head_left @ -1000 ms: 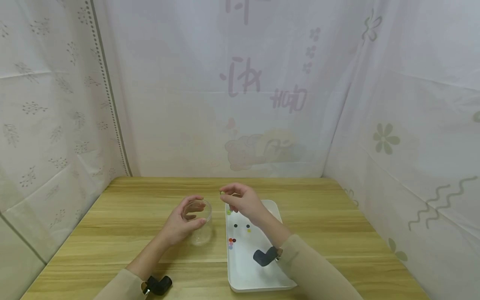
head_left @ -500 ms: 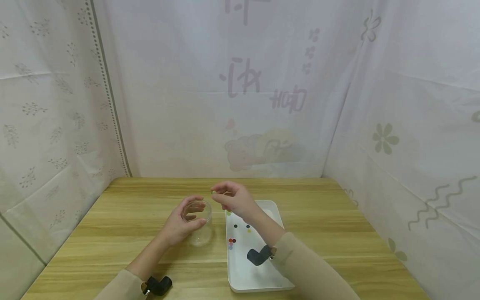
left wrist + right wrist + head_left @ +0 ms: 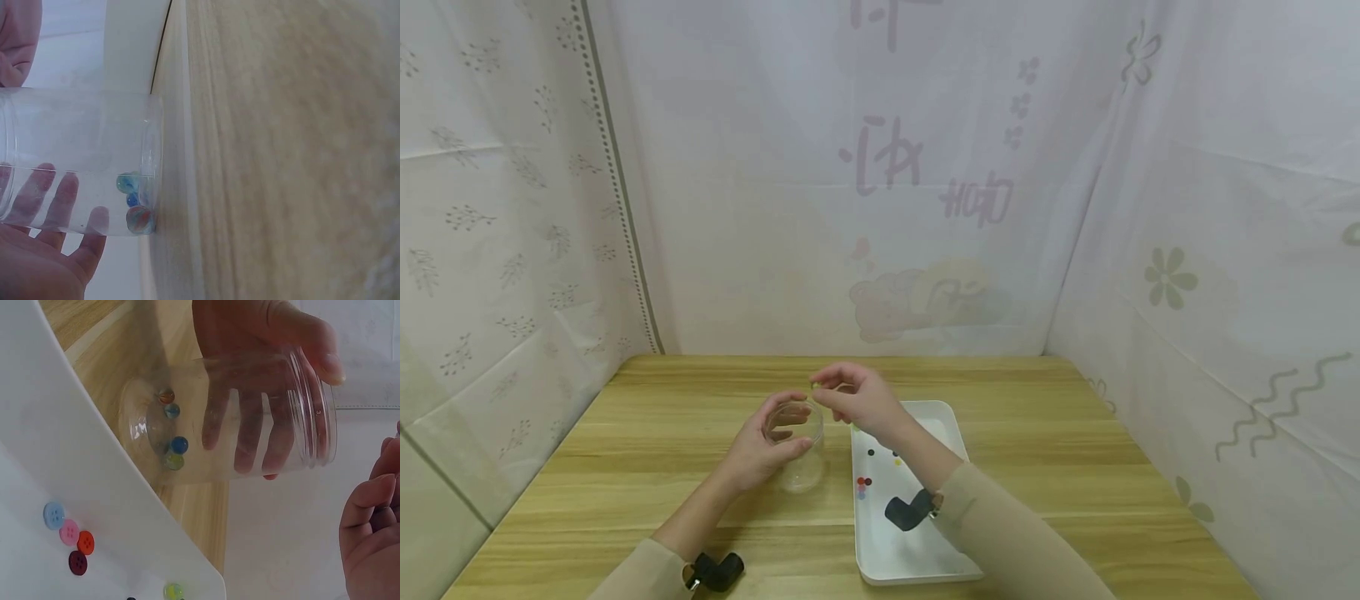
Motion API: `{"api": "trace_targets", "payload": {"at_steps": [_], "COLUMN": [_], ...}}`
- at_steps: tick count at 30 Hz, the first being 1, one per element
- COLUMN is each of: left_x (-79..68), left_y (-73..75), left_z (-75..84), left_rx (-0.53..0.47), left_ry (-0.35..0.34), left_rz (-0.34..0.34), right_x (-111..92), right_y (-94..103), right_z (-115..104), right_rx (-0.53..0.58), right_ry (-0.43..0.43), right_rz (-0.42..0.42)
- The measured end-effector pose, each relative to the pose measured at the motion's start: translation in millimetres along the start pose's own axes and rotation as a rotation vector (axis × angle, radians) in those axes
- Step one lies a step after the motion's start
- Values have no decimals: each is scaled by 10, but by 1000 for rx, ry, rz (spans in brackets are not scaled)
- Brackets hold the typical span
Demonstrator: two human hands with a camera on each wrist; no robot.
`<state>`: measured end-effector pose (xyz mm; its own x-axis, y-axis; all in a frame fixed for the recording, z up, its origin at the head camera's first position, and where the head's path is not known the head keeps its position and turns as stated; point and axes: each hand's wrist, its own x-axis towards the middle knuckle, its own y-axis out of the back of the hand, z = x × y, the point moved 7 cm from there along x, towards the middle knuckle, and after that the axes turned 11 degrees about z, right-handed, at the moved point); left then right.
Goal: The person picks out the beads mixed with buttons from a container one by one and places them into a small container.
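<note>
A clear plastic jar (image 3: 802,473) stands upright and uncapped on the table. My left hand (image 3: 758,446) grips it around the upper side, thumb and fingers spread about its wall. Several glass marbles (image 3: 179,445) lie at the bottom of the jar, blue, green and reddish ones. Just beyond the jar's rim, my right hand (image 3: 861,402) pinches a small yellow-green marble (image 3: 814,386) between thumb and fingertips; it shows only as a speck. In the right wrist view the right hand's fingertips are partly out of frame.
Right of the jar lies a shallow white tray (image 3: 910,558). It holds several buttons, among them a light blue button (image 3: 54,515), a pink button (image 3: 69,532) and an orange button (image 3: 85,542), plus a yellow-green marble (image 3: 174,591). Patterned curtains (image 3: 737,250) hang around the wooden table (image 3: 1075,500).
My right hand has moved left from over the tray's far end to the jar's far rim, still pinching the marble. The left hand and jar have stayed in place.
</note>
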<state>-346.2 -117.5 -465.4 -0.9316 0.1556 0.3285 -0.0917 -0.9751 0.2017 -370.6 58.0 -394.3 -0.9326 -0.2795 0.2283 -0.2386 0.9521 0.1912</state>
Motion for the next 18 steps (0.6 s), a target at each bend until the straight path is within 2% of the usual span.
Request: {"api": "trace_targets", "payload": {"at_steps": [18], "left_x": [0], "left_y": [5], "left_z": [-7], "left_rx": [10], "left_ry": [4], "left_rz": [5], "right_x": [-5], "right_y": [-137], "right_z": [-22], "right_rx": [-64], "right_ry": [29], "right_rz": [-20]}}
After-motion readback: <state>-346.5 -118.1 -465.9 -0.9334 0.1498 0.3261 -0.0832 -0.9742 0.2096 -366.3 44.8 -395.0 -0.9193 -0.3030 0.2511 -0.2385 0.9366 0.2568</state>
